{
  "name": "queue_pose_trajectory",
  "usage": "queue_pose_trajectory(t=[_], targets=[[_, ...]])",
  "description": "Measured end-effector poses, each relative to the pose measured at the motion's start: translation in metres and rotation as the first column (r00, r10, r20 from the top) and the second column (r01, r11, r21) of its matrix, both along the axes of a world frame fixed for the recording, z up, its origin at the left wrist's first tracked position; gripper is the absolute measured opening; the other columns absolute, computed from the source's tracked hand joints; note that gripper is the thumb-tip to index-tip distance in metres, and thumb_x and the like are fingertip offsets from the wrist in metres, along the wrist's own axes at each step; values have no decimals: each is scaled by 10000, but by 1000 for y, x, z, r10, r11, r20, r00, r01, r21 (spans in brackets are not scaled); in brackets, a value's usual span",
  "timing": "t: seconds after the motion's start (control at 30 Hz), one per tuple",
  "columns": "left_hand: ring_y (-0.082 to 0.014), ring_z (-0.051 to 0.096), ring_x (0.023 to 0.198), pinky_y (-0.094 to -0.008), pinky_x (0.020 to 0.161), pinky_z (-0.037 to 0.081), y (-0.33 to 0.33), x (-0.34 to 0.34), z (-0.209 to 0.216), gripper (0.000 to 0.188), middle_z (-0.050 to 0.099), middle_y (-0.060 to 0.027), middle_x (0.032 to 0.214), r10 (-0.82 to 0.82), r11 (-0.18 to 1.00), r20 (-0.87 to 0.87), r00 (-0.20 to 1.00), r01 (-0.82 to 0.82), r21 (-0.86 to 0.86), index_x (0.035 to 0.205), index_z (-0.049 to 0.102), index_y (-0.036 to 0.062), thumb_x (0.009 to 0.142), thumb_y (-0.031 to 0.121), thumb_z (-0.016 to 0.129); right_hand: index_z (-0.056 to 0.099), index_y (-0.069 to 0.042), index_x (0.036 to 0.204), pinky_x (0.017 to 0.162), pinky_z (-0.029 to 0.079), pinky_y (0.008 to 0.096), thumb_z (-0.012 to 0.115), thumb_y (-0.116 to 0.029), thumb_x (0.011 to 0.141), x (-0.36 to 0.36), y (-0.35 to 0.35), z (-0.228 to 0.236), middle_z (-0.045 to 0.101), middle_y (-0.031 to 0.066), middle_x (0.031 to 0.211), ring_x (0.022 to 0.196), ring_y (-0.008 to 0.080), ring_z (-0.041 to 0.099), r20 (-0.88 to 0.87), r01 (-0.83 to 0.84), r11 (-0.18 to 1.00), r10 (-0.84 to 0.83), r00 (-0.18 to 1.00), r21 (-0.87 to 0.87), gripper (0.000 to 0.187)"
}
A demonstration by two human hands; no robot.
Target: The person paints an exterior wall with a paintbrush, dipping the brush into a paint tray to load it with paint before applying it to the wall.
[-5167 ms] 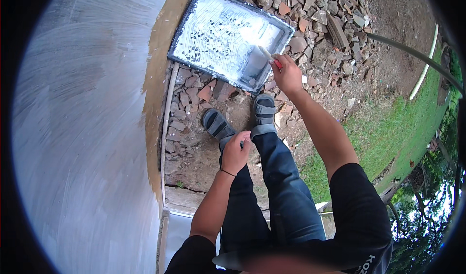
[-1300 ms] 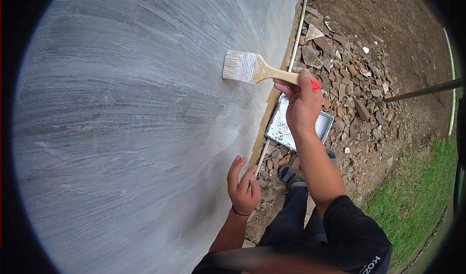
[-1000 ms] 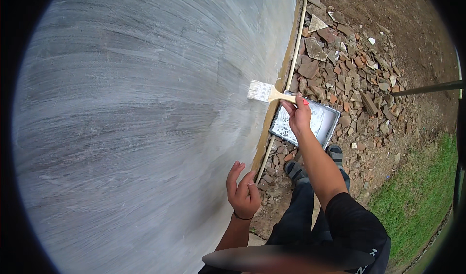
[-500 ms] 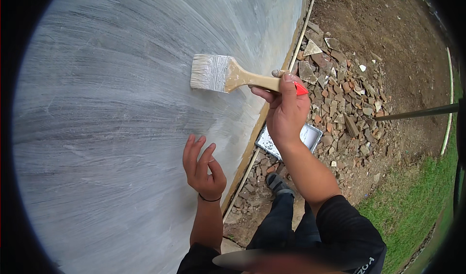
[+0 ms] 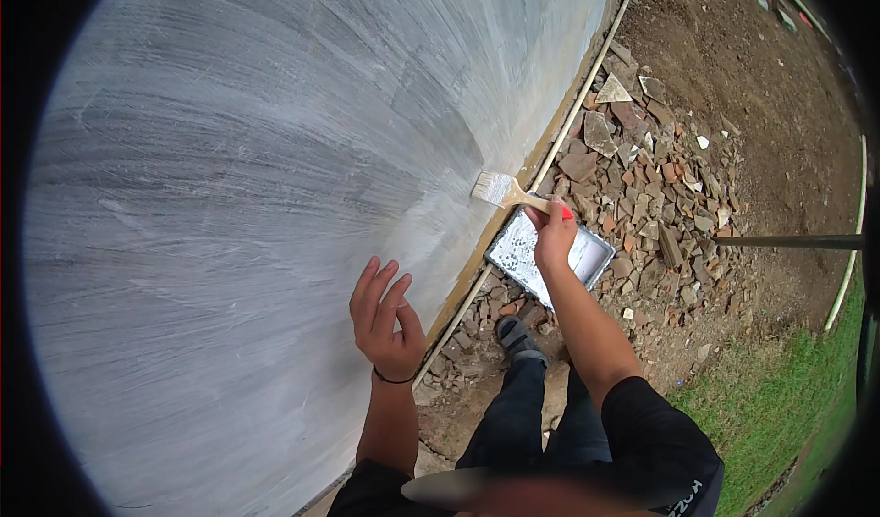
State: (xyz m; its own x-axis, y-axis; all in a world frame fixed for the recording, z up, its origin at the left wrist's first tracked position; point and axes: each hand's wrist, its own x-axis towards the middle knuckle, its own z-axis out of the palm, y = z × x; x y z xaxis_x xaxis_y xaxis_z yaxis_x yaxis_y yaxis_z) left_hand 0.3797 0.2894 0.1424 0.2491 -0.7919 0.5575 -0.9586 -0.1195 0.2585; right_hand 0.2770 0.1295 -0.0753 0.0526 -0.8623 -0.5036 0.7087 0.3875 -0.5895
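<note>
My right hand (image 5: 554, 235) is closed round the handle of a paintbrush (image 5: 510, 191) with a pale wooden handle, a red end and white-coated bristles. The bristles are at the lower part of a grey wall (image 5: 275, 150) with streaky pale brush marks; whether they press on it I cannot tell. Below that hand a paint tray (image 5: 600, 253) with white paint lies on the ground, partly hidden by my hand and forearm. My left hand (image 5: 389, 324) is empty beside the wall, fingers apart and slightly bent, with a dark band at its wrist.
A thin pale pipe (image 5: 591, 95) runs along the wall's foot. Broken tiles and rubble (image 5: 642, 187) cover the ground beside the tray. Farther right are bare soil, a dark pole (image 5: 788, 241) and grass (image 5: 761, 379). My shoe (image 5: 519, 338) stands near the tray.
My right hand has moved the paintbrush down and to the right, away from me, toward the wall's foot and over the tray. My left hand has stayed nearly still.
</note>
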Motion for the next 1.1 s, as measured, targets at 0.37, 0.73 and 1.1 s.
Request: queue_pose_trajectory(t=[0.37, 0.73, 1.1], targets=[[-359, 542, 1127, -428, 930, 454, 24, -1, 59, 267, 619, -147, 1093, 16, 990, 60, 998, -7, -143, 964, 645, -5, 791, -88, 458, 512, 39, 986, 797, 579, 354, 451, -196, 972, 3, -2, 250, 600, 167, 943, 872, 306, 653, 238, 111, 889, -3, 971, -444, 243], [-346, 546, 1121, -420, 925, 454, 34, -12, 28, 253, 620, -140, 1086, 3, 1000, -5, 1000, -4, -31, 948, 651, -2, 785, -83, 476, 488, 23, 1069, 774, 576, 316, 505, -161, 948, -1, 70, 42, 589, 150, 983, 868, 256, 650, 85, -72, 994, 65, 994, 81, 221], [-339, 541, 1125, -411, 925, 452, 34, -10, 48, 246, 612, -134, 1095, -6, 993, -68, 998, -2, -122, 946, 655, 4, 796, -78, 479, 498, 71, 1045, 815, 567, 320, 498, -176, 955, 9, 31, 231, 551, 145, 1027, 839, 247, 645, 193, 12, 933, 62, 979, -360, 262]])
